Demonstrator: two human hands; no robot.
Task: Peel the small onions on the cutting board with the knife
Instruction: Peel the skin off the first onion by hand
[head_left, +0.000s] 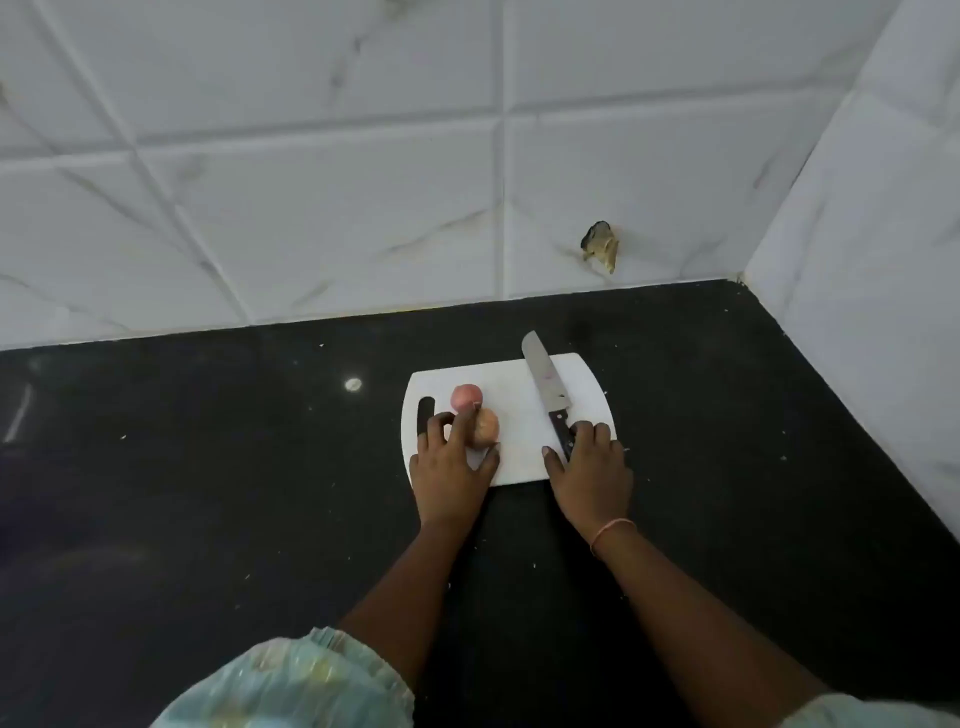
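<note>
On the cutting board (519, 415), the left hand (449, 462) pinches an onion (485, 427); the right hand (589, 467) grips the knife (545, 395), whose tip overhangs the board's far edge.

Two bare forearms. Thin pinkish-orange thread band (613, 532) on right wrist. Short pale blue-green patterned sleeves (291, 680), frilled edge on left.

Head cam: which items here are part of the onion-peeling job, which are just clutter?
Job:
- pinkish onion
- brownish onion, left hand on it
- knife, right hand on its handle
- white cutting board

Lying about:
- small pale round spot on the black counter
- damaged hole in the wall tile
</note>
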